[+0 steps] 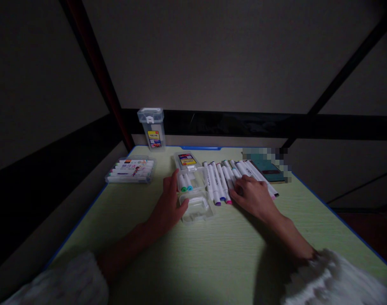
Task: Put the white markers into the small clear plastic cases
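Observation:
A clear plastic marker case (199,178) lies on its side with its lid (198,207) hinged open toward me. Inside at its left are two markers (186,187), one with a green end and one with a light blue end. My left hand (169,205) holds the case from the left, fingers along its wall and thumb at the lid. To the right, several white markers (217,182) with coloured ends lie side by side. My right hand (253,195) rests over them, its bent fingers closed on a marker whose end they partly hide.
A closed, printed case of markers (131,170) lies at the left edge. An upright clear case (153,131) stands at the back left. Behind the row of markers is a dark green book (266,165), partly blurred out. The pale green table (193,262) has a blue rim.

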Demonstrator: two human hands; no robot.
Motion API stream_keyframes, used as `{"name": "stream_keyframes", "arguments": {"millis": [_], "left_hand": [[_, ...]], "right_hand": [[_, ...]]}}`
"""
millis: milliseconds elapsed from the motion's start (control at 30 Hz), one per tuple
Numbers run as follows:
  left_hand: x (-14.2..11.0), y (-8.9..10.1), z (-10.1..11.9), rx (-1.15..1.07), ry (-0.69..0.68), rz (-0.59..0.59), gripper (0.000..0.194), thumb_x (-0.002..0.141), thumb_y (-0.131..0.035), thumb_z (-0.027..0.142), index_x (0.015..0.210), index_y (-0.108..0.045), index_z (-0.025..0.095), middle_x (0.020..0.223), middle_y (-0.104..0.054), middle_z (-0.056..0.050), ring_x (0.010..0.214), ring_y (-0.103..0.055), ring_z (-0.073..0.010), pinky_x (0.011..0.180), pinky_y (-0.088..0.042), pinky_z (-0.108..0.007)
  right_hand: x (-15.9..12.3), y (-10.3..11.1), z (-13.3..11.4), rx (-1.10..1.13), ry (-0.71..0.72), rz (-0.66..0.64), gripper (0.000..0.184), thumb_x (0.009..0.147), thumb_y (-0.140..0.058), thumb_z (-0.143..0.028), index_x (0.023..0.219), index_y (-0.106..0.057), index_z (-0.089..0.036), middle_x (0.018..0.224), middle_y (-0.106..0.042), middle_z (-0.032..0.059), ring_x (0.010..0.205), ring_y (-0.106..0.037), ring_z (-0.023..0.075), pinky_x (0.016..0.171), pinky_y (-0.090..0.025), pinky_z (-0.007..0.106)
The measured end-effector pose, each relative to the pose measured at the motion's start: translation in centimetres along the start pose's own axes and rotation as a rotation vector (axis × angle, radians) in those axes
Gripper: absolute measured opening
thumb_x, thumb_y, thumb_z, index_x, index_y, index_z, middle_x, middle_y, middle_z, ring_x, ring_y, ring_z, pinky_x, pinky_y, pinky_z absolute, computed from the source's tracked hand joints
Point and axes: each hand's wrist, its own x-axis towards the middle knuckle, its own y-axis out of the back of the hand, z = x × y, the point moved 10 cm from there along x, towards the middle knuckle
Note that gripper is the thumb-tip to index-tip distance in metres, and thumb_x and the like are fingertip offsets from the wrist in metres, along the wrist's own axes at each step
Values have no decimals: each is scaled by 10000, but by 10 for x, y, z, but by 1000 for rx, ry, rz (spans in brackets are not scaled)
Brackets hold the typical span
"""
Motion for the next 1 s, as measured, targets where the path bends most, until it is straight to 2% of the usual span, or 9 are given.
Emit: {"name": "stream_keyframes", "arguments": {"millis": [200,433,633,1000], "left_hand": [[0,0,1,8,-1,-10,802,744,-524,148,1382,-70,317,1115,-343,-44,879,-461,-146,824,-460,-306],[0,0,2,17,-20,-1,796,742,-518,138,1382,-76,303,1107,-335,-50,890,-453,-156,844,-450,-328],[0,0,3,15,-26,-1,807,741,-520,138,1382,-66,322,1084,-334,-41,887,-452,-157,838,-451,-327],[0,-1,2,12,-16,-6,798,742,-518,144,1379,-71,321,1116,-333,-48,870,-451,-149,828,-460,-329]], "right_hand": [[1,-1,-1,-28,-7,-26,187,768,-461,-292,658,-555,-173,771,-602,66,748,-532,210,618,-255,310],[0,0,-3,-58,-4,-38,216,780,-439,-306,658,-558,-172,771,-608,73,732,-533,210,621,-259,323],[-1,2,-4,-55,4,1,227,775,-446,-324,642,-549,-173,746,-602,62,713,-525,204,627,-263,326],[0,-1,-1,-35,-10,-41,254,778,-451,-328,629,-587,-172,776,-607,73,732,-528,215,641,-279,340]]}}
